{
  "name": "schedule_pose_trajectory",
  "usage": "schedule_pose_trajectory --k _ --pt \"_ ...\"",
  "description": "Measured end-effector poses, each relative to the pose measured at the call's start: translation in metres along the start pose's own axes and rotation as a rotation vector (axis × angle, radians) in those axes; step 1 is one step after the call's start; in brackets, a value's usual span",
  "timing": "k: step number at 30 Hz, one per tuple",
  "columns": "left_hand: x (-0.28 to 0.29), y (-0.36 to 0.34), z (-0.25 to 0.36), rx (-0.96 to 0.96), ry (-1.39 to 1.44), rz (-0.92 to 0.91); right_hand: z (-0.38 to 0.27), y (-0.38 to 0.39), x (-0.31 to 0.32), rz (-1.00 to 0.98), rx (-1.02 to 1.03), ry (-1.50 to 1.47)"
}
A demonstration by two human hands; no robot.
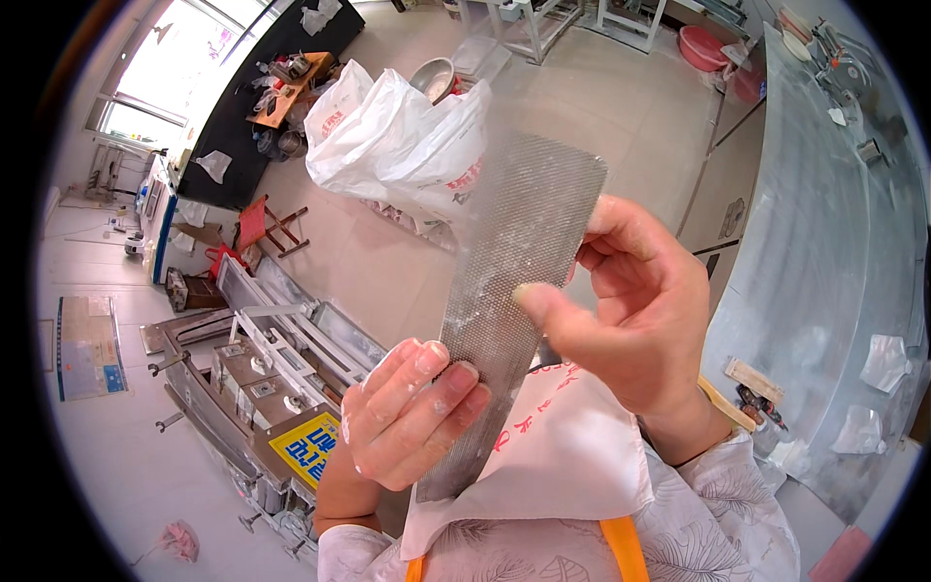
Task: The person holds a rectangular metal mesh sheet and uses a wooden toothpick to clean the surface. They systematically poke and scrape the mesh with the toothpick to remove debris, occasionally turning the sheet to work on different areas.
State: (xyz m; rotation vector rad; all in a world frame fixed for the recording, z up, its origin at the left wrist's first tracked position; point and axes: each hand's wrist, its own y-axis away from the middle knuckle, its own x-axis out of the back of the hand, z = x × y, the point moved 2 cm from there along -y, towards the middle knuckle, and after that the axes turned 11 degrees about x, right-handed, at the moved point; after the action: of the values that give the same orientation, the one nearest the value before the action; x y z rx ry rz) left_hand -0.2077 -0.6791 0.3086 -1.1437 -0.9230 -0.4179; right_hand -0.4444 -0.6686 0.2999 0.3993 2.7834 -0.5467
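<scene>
A long perforated metal plate (504, 233), dusted with white specks, stands tilted in front of me. My left hand (407, 412), with white powder on its fingertips, grips its lower part, fingers over the face. My right hand (630, 320) holds the right edge higher up, thumb on the perforated face and other fingers curled at the edge, partly hidden. Behind the lower end is a white apron (562, 456) with red lettering and orange straps, worn on my body.
Behind the plate are white plastic bags (388, 136) and a metal bowl (433, 80). A metal machine (242, 369) stands left, near a folding chair (254, 221). A long metal worktable (815, 272) runs along the right. A red basin (700, 48) sits at the back.
</scene>
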Motion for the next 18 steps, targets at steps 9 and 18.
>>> schedule_pose_trajectory --k 9,18 --pt "-0.0023 0.0002 -0.0012 -0.025 0.016 0.033 -0.0039 0.0003 -0.0004 0.062 -0.023 -0.087" --pt "-0.0032 0.0006 -0.0022 -0.022 0.015 0.025 -0.0015 0.0018 0.0061 -0.047 0.030 0.031"
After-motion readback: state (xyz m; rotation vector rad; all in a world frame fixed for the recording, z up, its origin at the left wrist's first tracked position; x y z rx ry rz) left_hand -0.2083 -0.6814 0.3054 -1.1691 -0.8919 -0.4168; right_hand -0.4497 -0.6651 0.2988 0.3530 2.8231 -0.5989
